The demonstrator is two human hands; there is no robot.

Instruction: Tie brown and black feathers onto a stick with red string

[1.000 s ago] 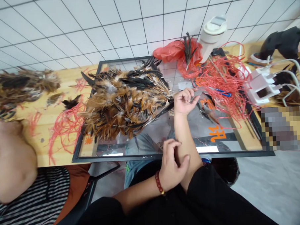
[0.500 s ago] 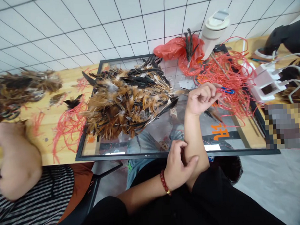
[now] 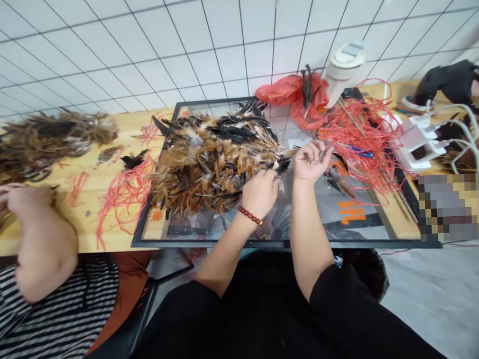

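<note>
My left hand, with a dark red bead bracelet at its wrist, is at the right edge of a big pile of brown and black feathers. Its fingers are bent and close together against the quill ends, and whatever lies under the fingertips is hidden. To its right, my right hand is raised over the framed glass panel, palm partly turned up. Thumb and fingers are curled into a pinch, and I cannot make out what is in them. A tangle of red plastic string lies just beyond it.
A blue pen rests on the string. Behind are a red plastic bag with dark feathers and a white bottle. A charger block with cables stands at right. A co-worker's arm and another feather pile are at left.
My left hand has left my right forearm and moved forward to the feather pile. My right hand has come slightly down, still curled. The camera view has shifted a little.
</note>
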